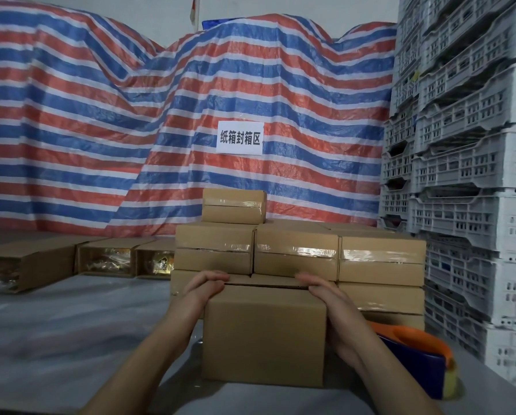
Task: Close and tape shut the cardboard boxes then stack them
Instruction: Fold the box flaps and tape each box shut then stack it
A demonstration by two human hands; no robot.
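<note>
Cardboard box (pixel 264 333) sits on the tabletop (pixel 71 324) right in front of the person, btwn both hands, just short of the stack of taped boxes (pixel 295 253). Left hand (pixel 204 287) has its fingers laid over the top far-left edge, straight and pressing; right hand (pixel 322 295) is flat along the right side w/ fingers reaching over the far-right top edge. Neither grip is curled round anything, both spread flat and pressing. Can't tell if the far face is taped yet, it's turned away from the camera.

Risks, as I judge them:
- Flat-palm hold only. If the box gets lifted toward the stack w/o enough squeeze, it could slip out and drop.
- Single box on top of the stack (pixel 234 206) stands alone on the back row; a bump while setting the next one could shove it off.
- Tape dispenser (pixel 415 357) lies just right of the box, near the right wrist; a sideways pull of the arm could knock it.
- If flaps aren't taped and pressure comes off, they may spring open.
- Open boxes (pixel 110 259) at left still show contents, so much of the job looks undone.
</note>
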